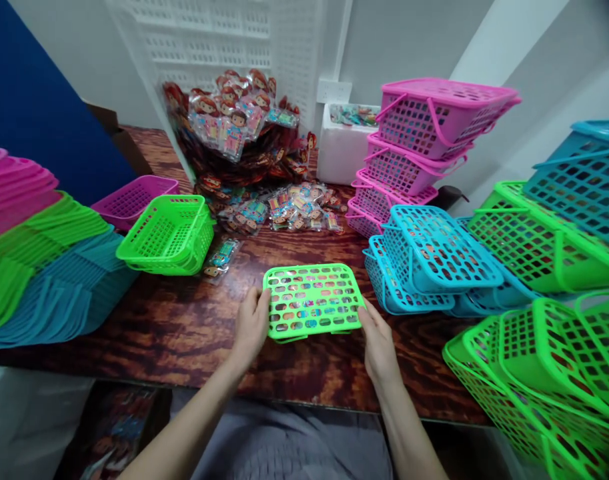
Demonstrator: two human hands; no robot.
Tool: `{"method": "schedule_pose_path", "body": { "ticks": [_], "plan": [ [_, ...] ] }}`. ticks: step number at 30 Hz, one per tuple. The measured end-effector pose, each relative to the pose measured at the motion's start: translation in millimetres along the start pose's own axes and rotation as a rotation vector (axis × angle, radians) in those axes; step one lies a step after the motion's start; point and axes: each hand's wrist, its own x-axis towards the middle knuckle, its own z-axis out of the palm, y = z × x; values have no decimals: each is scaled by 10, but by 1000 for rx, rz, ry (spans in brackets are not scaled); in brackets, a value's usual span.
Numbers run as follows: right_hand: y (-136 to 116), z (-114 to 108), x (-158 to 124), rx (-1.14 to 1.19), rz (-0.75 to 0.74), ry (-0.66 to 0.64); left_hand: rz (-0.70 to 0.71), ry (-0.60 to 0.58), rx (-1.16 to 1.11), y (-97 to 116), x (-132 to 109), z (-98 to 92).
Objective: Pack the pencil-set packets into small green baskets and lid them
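Lidded green basket [311, 292], centre of frame, over the bench [179, 340]. Left hand [251, 325] and right hand [380, 340] pinch its opposite ends, apparently for steadiness. Pink baskets [409, 127] stand stacked upper right, likely saving space.

We see a left hand [251, 327] and a right hand [380, 343], both bare. The fingers [251, 300] look slim, but the nails are too small for us to see well. We see wrists [237, 363] that are thinner than the arms. The left forearm [187, 417] and the right forearm [410, 430] are bare too, and they look fatter near the bottom of our view. On the body we see grey cloth [294, 440], a tiny bit purple, with soft wrinkles. We can't tell what kind of clothes it is.
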Motion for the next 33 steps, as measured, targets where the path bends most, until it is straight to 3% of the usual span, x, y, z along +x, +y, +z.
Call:
{"method": "schedule_pose_path", "body": {
  "ticks": [3,6,8,10,13,16,20,22,26,33],
  "plan": [
    [-106,37,96,-107,-46,40,6,-63,49,-3,129,-102],
    [-102,7,-75,-303,-236,296,33,-110,131,113,236,-276],
    [-46,-10,-298,-371,-257,386,120,-71,224,265,327,-341],
    [12,26,-508,-322,-96,241,279,-59,334,435,465,-303],
    [43,194,-652,-171,164,-8,372,-244,351,618,750,-87],
    [6,366,-588,-71,237,30,344,-417,306,651,1009,97],
    [-18,400,-403,-59,153,116,302,-557,221,530,1063,61],
    [22,367,-320,-94,75,122,289,-545,185,448,976,4],
    [157,346,-182,-148,-38,145,266,-396,153,318,763,2],
    [166,398,-99,-96,-65,158,181,-217,152,217,405,60]
  ]
}}
